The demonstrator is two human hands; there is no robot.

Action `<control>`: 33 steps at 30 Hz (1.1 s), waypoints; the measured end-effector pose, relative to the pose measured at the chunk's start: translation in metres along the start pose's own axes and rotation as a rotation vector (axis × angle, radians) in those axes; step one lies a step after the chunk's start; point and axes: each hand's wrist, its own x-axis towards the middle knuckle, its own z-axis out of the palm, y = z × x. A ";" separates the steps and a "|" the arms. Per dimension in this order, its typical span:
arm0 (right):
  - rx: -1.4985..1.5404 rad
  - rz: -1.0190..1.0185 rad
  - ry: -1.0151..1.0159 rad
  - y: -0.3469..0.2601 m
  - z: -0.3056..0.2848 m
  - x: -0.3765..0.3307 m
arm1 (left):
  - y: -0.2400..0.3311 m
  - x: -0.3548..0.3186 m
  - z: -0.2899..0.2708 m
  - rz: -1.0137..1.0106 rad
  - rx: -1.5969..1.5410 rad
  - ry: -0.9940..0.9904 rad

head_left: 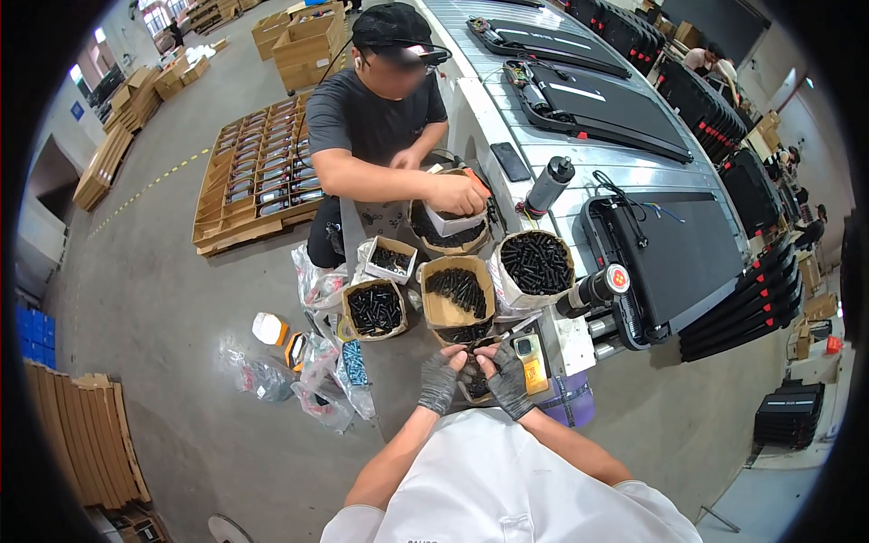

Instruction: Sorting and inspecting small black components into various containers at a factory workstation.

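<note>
My left hand (440, 380) and my right hand (508, 378), both in dark grey gloves, meet over a small container of black parts (474, 387) close to my chest. Fingers of both hands pinch at the parts; what exactly each holds is too small to tell. Just beyond them stand open cardboard boxes and bags of black cylindrical parts (458, 288), (536, 262), (374, 309). A co-worker in a dark shirt and black cap (376, 109) faces me, one hand (457, 193) in a round bag of parts (448, 231).
A conveyor line with black flat machines (670, 244) runs along the right. A black bottle (549, 185) and a phone (510, 161) lie on it. Plastic bags (317, 376) lie on the floor left. A pallet of boxed goods (258, 172) and cardboard stacks (86, 434) stand left.
</note>
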 end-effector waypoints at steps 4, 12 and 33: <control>-0.072 -0.064 -0.013 -0.008 -0.001 -0.001 | -0.004 0.002 0.002 0.132 0.080 0.005; 0.274 0.258 0.057 0.001 0.002 0.003 | 0.009 -0.006 0.009 0.214 0.186 0.007; -0.016 -0.030 -0.197 -0.038 -0.013 0.043 | 0.033 -0.002 0.009 0.118 -0.090 -0.148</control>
